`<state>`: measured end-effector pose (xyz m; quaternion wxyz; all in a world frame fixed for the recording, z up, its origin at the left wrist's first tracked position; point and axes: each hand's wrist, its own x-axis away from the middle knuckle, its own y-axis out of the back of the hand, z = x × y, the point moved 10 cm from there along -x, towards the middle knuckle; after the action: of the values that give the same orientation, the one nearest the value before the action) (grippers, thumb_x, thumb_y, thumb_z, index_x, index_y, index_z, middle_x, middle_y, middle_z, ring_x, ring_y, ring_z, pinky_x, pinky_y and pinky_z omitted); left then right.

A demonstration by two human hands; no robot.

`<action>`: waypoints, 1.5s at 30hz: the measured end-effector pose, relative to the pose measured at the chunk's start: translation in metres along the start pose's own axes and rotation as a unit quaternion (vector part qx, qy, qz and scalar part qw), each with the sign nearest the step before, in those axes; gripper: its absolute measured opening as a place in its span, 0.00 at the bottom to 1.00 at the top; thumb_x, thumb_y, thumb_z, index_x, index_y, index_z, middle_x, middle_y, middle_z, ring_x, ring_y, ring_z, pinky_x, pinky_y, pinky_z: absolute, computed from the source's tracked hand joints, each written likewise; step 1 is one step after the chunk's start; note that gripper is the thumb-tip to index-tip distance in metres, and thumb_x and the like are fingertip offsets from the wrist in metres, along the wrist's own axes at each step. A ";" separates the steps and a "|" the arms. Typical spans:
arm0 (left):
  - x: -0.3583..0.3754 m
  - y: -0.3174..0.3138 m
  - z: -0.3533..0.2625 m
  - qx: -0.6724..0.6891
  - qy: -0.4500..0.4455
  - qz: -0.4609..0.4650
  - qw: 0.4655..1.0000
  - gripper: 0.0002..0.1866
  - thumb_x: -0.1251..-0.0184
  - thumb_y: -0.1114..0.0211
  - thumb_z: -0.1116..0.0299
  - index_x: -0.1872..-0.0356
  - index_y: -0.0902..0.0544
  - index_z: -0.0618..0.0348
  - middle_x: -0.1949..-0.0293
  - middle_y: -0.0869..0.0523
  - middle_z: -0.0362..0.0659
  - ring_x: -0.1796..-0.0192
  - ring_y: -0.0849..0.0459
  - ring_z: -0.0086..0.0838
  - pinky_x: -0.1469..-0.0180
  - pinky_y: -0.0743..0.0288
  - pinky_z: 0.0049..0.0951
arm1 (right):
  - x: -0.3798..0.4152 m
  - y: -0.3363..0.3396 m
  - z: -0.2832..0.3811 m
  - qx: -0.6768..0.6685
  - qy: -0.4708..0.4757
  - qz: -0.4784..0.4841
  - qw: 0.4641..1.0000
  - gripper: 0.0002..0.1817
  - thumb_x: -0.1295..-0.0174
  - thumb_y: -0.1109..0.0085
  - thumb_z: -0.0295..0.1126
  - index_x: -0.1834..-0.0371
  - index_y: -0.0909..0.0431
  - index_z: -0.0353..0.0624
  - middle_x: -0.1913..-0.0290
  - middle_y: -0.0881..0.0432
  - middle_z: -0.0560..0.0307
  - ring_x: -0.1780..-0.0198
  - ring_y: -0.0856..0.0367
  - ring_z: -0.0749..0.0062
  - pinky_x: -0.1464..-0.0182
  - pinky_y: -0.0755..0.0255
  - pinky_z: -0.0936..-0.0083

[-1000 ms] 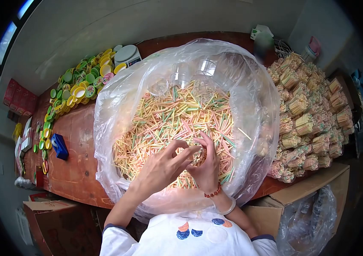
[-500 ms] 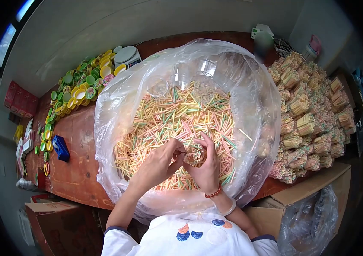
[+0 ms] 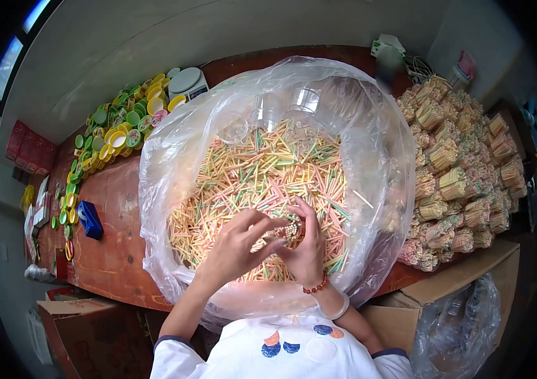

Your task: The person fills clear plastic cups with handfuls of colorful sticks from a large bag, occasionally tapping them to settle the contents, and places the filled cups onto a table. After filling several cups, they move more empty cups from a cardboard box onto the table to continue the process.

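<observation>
A large clear plastic bag (image 3: 167,158) lies opened out, full of short pastel sticks (image 3: 237,183) in yellow, pink and green. Over the sticks, my right hand (image 3: 306,252) curls round a bundle of sticks (image 3: 292,228), seen end-on; whether a clear cup surrounds it is hard to tell. My left hand (image 3: 233,243) is just left of the bundle, thumb and fingers apart, with nothing visible between them. Clear cups (image 3: 265,114) lie at the back of the bag.
Stacked stick bundles (image 3: 451,183) stand at the right. Green and yellow lids (image 3: 119,139), a scale (image 3: 186,82) and a blue holder (image 3: 89,220) are on the red-brown table (image 3: 113,259) at left. Cardboard boxes (image 3: 464,271) stand below, one with clear plastic inside.
My left hand's fingers have spread from a near pinch and shifted slightly beside the bundle. My right hand stays almost still round it.
</observation>
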<state>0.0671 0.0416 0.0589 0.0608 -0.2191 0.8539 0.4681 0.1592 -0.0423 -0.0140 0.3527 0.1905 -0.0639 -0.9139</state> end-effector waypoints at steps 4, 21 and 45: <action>-0.019 0.001 0.016 0.027 0.067 -0.034 0.997 0.16 0.35 0.25 0.70 0.46 0.13 0.58 0.55 0.14 0.46 0.54 0.14 0.43 0.51 0.17 0.42 | -0.002 -0.002 0.004 0.028 0.013 -0.001 1.000 0.50 0.53 0.17 0.23 0.24 0.34 0.42 0.40 0.16 0.45 0.38 0.15 0.58 0.40 0.20 0.65; -0.015 0.008 0.024 0.010 0.080 -0.049 0.996 0.16 0.31 0.28 0.68 0.44 0.12 0.56 0.53 0.13 0.50 0.49 0.15 0.46 0.45 0.21 0.42 | 0.001 -0.005 0.004 0.018 0.024 0.004 1.000 0.52 0.54 0.14 0.28 0.24 0.34 0.42 0.43 0.15 0.47 0.38 0.15 0.58 0.40 0.20 0.65; -0.005 0.017 0.004 0.075 -0.018 -0.110 0.991 0.14 0.42 0.24 0.80 0.54 0.07 0.54 0.65 0.08 0.42 0.66 0.10 0.29 0.64 0.18 0.29 | 0.001 0.010 0.014 0.007 0.023 -0.008 1.000 0.52 0.54 0.14 0.28 0.24 0.36 0.37 0.40 0.17 0.47 0.35 0.18 0.59 0.35 0.22 0.64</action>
<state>0.0642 0.0543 0.0718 0.1434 -0.2985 0.8560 0.3970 0.1595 -0.0512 0.0008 0.3459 0.2144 -0.0604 -0.9114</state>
